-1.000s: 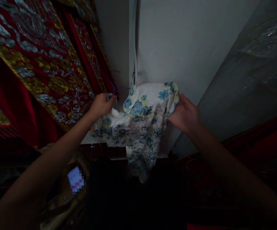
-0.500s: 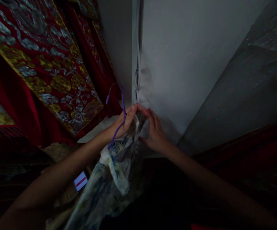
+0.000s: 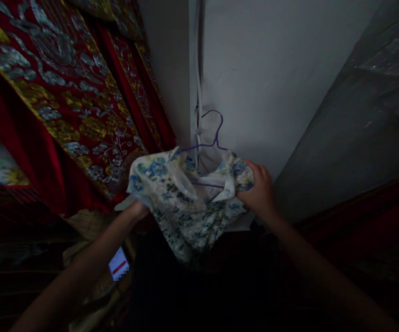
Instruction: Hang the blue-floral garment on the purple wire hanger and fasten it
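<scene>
So from my end I've got a floral blouse between both hands, held up in front of a pale wall, with a purple hanger running through its open neck. My right hand is closed on the shoulder at its side, fingers around the cloth edge. My left hand goes up under the opposite sleeve, so I can't tell whether those fingers are pinching anything. For this bit I'd say work both shoulders outward evenly, seat each one on its hanger arm, keep the hook centred over the neckline, and don't tug, because that cloth looks thin and would probably slide off. I'd sort the collar too, since one flap looks folded over. As for the room, it's super dim: red embroidered cloth in gold and silver hangs on the left, what looks like plastic sheeting covers the right side, and a pale cord runs down the wall near the hook (can't tell if they touch). A lit phone sits lower left; the surface below is too dark to read.
</scene>
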Available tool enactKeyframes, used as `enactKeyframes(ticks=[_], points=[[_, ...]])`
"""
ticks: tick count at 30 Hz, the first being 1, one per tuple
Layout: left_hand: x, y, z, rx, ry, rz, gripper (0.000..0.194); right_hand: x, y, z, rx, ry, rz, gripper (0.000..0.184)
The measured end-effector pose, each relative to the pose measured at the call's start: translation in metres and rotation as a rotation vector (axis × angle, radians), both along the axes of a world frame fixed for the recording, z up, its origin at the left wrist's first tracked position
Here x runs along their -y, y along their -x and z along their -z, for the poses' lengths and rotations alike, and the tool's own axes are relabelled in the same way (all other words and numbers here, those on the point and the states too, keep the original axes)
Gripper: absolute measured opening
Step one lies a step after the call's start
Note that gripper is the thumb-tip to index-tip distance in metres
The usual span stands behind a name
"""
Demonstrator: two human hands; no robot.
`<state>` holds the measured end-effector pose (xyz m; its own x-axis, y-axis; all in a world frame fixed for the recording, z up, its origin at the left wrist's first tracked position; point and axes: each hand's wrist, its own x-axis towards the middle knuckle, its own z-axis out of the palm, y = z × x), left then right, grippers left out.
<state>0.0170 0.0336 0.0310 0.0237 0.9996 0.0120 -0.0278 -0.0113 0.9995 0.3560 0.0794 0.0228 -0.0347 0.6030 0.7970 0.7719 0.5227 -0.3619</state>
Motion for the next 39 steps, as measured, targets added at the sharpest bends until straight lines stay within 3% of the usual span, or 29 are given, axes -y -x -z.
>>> enactKeyframes(ticks=[4,7,10,13,17,19,21,24,26,28,30,35,39], points=[[0.002,0.007,0.032,0.195,0.077,0.079,0.077,-0.019,-0.012,-0.041,0.006,0.005,0.069,0.076],[0.003,-0.004,0.045,0.154,-0.042,-0.058,0.062,-0.019,0.001,-0.069,0.048,0.001,0.042,0.079],[0.011,-0.019,0.057,0.062,-0.128,-0.199,0.050,-0.002,0.015,-0.082,0.117,0.032,-0.002,0.083],[0.029,-0.031,0.074,0.064,-0.100,-0.309,0.044,0.015,0.014,-0.081,0.172,0.033,-0.054,0.085],[0.058,-0.050,0.099,0.189,0.076,-0.449,0.039,0.030,0.000,-0.064,0.135,0.048,-0.109,0.079],[0.069,-0.061,0.107,0.314,0.168,-0.498,0.040,0.041,0.002,-0.045,0.001,0.062,-0.135,0.069],[0.077,-0.074,0.111,0.420,0.209,-0.508,0.045,0.060,0.016,-0.015,-0.256,0.125,-0.192,0.054],[0.084,-0.089,0.112,0.482,0.191,-0.495,0.056,0.092,0.051,0.043,-0.786,0.513,-0.271,0.034],[0.089,-0.095,0.112,0.474,0.190,-0.481,0.057,0.107,0.076,0.076,-0.976,0.803,-0.332,0.050],[0.093,-0.098,0.110,0.474,0.208,-0.463,0.056,0.112,0.094,0.093,-1.055,0.940,-0.384,0.060],[0.098,-0.100,0.107,0.506,0.222,-0.459,0.054,0.108,0.103,0.093,-1.076,0.941,-0.413,0.062],[0.109,-0.108,0.094,0.673,0.270,-0.434,0.050,0.097,0.096,0.071,-1.012,0.883,-0.474,0.049],[0.111,-0.111,0.091,0.698,0.317,-0.430,0.046,0.110,0.090,0.078,-1.071,0.809,-0.407,0.032]])
